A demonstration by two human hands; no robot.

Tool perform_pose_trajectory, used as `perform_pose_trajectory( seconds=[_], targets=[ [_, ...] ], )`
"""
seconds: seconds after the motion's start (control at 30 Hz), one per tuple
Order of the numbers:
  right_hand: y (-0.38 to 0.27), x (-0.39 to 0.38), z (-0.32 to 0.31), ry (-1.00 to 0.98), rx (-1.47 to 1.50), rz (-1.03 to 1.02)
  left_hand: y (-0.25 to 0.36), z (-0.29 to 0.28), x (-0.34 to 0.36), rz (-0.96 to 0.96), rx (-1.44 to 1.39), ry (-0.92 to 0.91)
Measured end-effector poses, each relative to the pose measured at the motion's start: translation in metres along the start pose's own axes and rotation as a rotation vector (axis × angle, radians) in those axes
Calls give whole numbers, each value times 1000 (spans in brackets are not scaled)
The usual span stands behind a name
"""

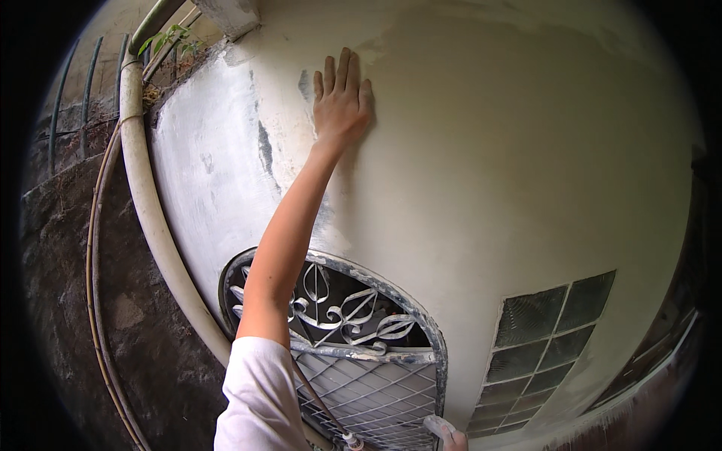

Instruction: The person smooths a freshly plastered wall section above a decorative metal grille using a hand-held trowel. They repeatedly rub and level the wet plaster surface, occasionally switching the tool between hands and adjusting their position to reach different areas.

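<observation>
Pale wall [496, 165] directly beneath left hand [342, 111], fingers apart; right hand [455, 440] clamped on whitish object [434, 425].

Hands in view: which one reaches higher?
The left hand, up at the pale wall; the right hand is far below, at the picture's bottom edge, holding a whitish object.

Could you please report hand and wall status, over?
Left hand open against pale wall. Right hand holding whitish object. Wall patchy near left hand. Left forearm partly hides arched grille.
</observation>
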State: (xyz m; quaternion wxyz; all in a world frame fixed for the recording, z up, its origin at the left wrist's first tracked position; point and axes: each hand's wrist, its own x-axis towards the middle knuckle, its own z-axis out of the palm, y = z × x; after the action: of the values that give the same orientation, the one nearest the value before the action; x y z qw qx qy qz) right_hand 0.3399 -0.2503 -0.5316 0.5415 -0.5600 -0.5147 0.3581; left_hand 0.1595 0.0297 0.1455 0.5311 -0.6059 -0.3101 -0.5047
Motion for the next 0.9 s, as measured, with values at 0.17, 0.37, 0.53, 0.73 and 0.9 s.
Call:
perform_pose_trajectory(
  seconds=[0.17, 0.37, 0.53, 0.73, 0.9],
  targets=[
    [3, -14, -3, 25, 12, -10, 15, -4, -1, 284, -32, -78],
    [12, -15, -4, -22, -63, 83, 33, 8, 22, 175, -67, -7],
    [20, -17, -7, -7, -53, 181, 46, 26, 51, 101, -47, 26],
    [5, -16, -10, 107, 167, 18, 55, 34, 66, 94, -62, 42],
    [-60, 13, -33, 109, 84, -9, 51, 27, 45, 355, -110, -2]
  ],
)
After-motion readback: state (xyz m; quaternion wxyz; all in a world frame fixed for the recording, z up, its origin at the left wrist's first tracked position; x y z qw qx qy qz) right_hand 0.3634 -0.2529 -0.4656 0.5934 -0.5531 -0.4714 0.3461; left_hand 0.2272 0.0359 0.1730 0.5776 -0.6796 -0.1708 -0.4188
